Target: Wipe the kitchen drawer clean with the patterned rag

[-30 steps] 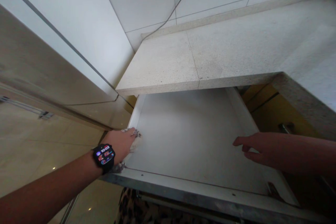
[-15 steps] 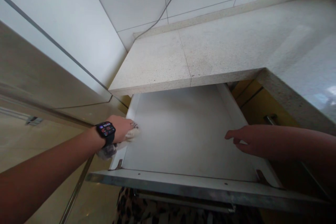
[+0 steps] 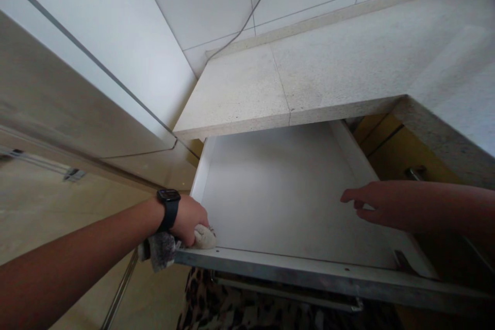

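Observation:
A white drawer [image 3: 278,191] stands pulled out beneath the stone worktop. My left hand [image 3: 191,219], with a black watch on the wrist, is closed on a bunched greyish-white cloth [image 3: 204,237]. It presses the cloth into the drawer's front left corner, and a darker grey end of the cloth hangs outside the drawer wall. Over the right side of the drawer hovers my right hand [image 3: 371,203], its fingers loosely bent and apart, holding nothing.
The speckled worktop [image 3: 247,98] overhangs the drawer's back. A grey cable [image 3: 253,10] runs down the tiled wall. White and beige cabinet panels [image 3: 127,46] rise on the left. At right, another drawer handle [image 3: 415,172] sticks out. Leopard-print fabric [image 3: 216,299] shows below the drawer front.
My left hand has slid the cloth along the left drawer wall towards me, into the front corner. My right hand keeps nearly the same pose. The view has shifted slightly.

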Demonstrator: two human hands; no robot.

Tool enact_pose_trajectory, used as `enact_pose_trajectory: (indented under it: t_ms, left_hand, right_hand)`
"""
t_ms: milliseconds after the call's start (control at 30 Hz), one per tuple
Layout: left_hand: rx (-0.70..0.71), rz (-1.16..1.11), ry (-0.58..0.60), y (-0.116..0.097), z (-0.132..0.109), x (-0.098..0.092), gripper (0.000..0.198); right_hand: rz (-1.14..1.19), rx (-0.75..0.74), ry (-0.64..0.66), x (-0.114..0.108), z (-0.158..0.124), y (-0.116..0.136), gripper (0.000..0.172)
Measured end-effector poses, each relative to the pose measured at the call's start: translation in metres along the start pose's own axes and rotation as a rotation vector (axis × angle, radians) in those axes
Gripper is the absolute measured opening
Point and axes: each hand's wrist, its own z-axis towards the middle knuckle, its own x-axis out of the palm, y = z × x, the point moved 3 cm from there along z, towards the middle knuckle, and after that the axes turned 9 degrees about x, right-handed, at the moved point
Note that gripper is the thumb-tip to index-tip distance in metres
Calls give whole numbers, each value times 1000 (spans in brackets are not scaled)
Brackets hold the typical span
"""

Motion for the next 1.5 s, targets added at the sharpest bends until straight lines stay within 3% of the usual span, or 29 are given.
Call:
enact_pose_trajectory:
  t_ms: [233, 433, 567, 800, 1167, 1333, 1500]
  left_hand:
    - [-56, -106, -110, -11, 11, -7, 28]
    - [228, -543, -187, -32, 32, -17, 30]
    - [389, -654, -230, -65, 69, -38, 33]
    - [600, -542, -250, -136, 136, -93, 32]
    - [711, -403, -355, -204, 190, -140, 39]
    - [660, -213, -345, -201, 180, -139, 39]
    - [553, -128, -332, -157, 135, -108, 30]
  right_hand:
    - [-28, 39, 127, -3, -3, 6, 51]
    - [-48, 8, 86, -7, -3, 15, 49]
    - [-128, 29, 90, -12, -1, 24, 50]
    - [-211, 63, 73, -20, -2, 35, 50]
    - [-171, 26, 43, -29, 1, 28, 50]
    - [-126, 9, 23, -37, -6, 26, 50]
    - [-67, 38, 45, -46, -16, 23, 52]
